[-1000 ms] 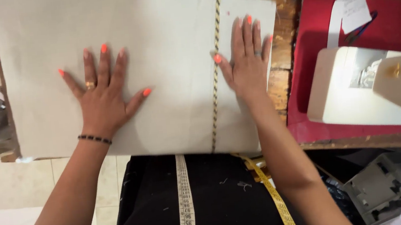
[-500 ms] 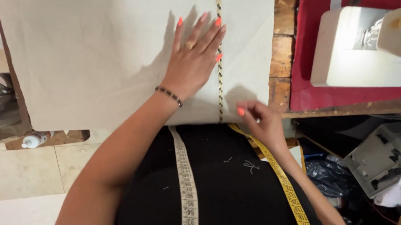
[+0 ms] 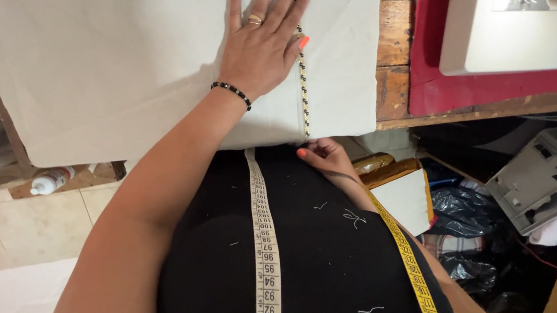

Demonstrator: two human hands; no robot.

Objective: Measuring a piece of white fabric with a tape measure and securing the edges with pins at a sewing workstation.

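Note:
A large beige cloth (image 3: 111,70) lies spread on the wooden table (image 3: 391,34). A gold and black beaded trim (image 3: 304,98) runs down it near its right side. My left hand (image 3: 263,47) lies flat on the cloth with fingers spread, its little finger against the trim. My right hand (image 3: 325,158) is below the table's near edge, fingers curled right under the trim's lower end. Whether it grips the cloth edge is unclear. A measuring tape (image 3: 264,248) hangs around my neck over my black top.
A white sewing machine (image 3: 519,14) stands on a red mat (image 3: 436,84) at the right of the table. Under the table at the right lie a grey plastic part (image 3: 536,178), black bags and boxes. A small bottle (image 3: 50,180) lies on the floor at the left.
My right hand has left the cloth top and dropped to the near edge under the trim. My left hand has slid right, up to the trim. The view has tipped down.

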